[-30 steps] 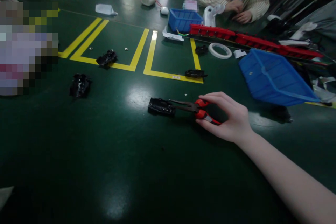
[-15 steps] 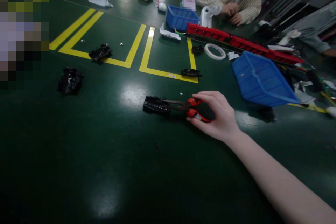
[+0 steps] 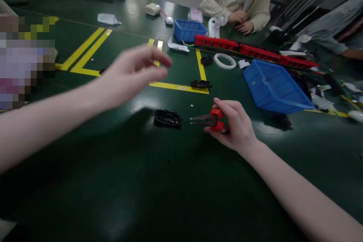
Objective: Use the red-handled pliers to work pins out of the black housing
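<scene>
My right hand (image 3: 234, 126) is closed round the red handles of a pair of long-nose pliers (image 3: 206, 120), whose dark jaws point left. The jaw tips stop a short way right of a black plastic part (image 3: 167, 118) lying on the green table, not touching it. My left hand (image 3: 133, 73) hovers above the table, up and to the left of that part. Its fingers are stretched out to the right and hold nothing; it is slightly blurred by motion.
A tilted blue bin (image 3: 273, 87) stands right of my right hand. Further back lie a smaller blue bin (image 3: 188, 30), red strips (image 3: 249, 50), a tape roll (image 3: 224, 60) and another black part (image 3: 200, 83) on the yellow floor-tape lines. A person in a striped shirt (image 3: 238, 3) sits across the table.
My left arm has come into view from the left, over the table. The pliers have drawn back right, off the black part. The view has shifted slightly.
</scene>
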Action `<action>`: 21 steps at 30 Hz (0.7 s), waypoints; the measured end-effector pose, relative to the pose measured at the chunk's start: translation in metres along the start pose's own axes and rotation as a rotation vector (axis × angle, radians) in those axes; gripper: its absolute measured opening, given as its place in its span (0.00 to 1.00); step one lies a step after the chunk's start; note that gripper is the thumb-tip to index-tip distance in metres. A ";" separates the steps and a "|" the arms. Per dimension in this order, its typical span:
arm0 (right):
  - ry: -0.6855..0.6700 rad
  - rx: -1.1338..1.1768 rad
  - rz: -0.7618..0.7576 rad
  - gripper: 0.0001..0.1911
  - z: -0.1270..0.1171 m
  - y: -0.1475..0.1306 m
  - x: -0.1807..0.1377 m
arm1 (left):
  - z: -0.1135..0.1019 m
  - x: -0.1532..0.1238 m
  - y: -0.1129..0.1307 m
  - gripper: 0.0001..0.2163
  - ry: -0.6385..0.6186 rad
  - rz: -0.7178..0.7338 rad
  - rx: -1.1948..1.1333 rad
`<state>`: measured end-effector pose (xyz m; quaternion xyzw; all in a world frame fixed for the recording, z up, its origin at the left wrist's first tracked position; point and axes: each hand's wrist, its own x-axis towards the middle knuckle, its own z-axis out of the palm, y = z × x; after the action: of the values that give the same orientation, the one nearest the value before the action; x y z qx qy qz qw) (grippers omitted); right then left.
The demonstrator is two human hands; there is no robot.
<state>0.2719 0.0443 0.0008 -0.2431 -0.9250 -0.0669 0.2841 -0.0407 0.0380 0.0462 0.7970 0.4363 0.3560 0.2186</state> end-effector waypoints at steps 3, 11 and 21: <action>0.027 -0.115 0.032 0.30 0.004 -0.001 0.002 | 0.021 -0.017 -0.003 0.21 -0.270 -0.011 0.044; 0.020 -0.089 0.012 0.13 0.023 0.012 0.023 | 0.053 -0.023 -0.001 0.16 -0.387 0.137 0.211; 0.104 -0.063 -0.068 0.05 0.046 0.035 0.054 | 0.061 -0.006 0.000 0.16 -0.416 0.093 0.101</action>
<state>0.2277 0.1090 -0.0075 -0.2166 -0.9142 -0.1182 0.3216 0.0033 0.0311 0.0042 0.8825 0.3617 0.1712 0.2469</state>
